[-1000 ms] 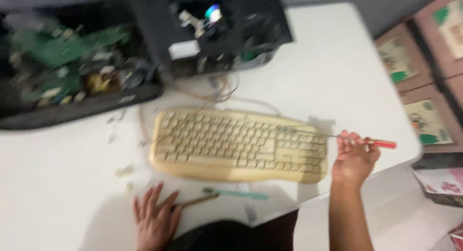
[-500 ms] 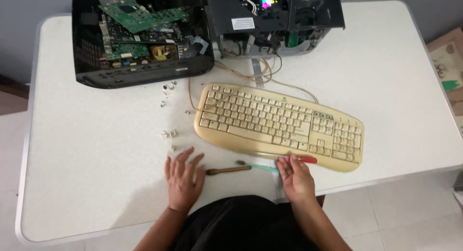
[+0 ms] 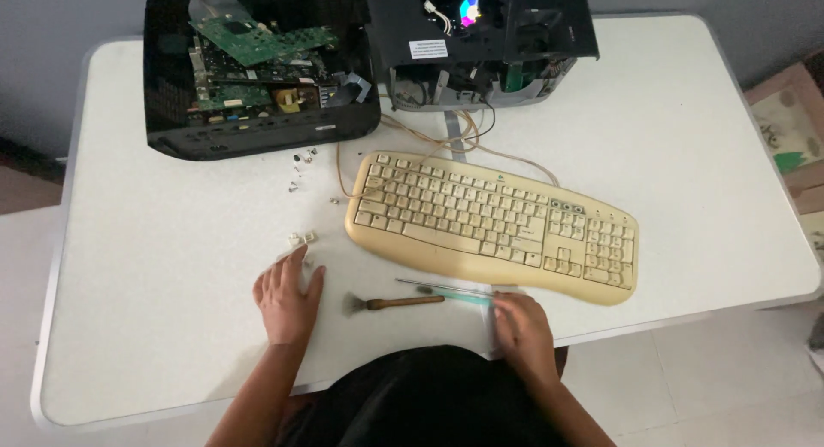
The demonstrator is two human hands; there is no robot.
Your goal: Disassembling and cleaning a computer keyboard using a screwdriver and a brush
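Note:
My left hand [image 3: 287, 297] lies flat on the white table [image 3: 154, 267] with fingers apart and holds nothing; two small white pieces [image 3: 301, 238] sit just beyond its fingertips. My right hand [image 3: 522, 328] rests palm down over the near ends of a teal-handled tool [image 3: 459, 298] and a thin metal shaft [image 3: 433, 285]. Whether its fingers grip them is hard to tell. Between my hands lies a small wooden-handled brush [image 3: 402, 303]. A beige curved keyboard [image 3: 493, 224] sits just beyond the tools.
An open black case with green circuit boards [image 3: 257, 78] stands at the back left. An opened projector-like unit [image 3: 481, 43] stands at the back middle, with thin cables [image 3: 451, 142] running towards the keyboard. Small screws [image 3: 300, 164] lie scattered nearby. Boxes [image 3: 790, 129] stand on the floor at right.
My right hand came from the keyboard's right end, where it held a red-handled screwdriver, down to the table in front of me. The red handle is out of sight. My left hand stayed flat.

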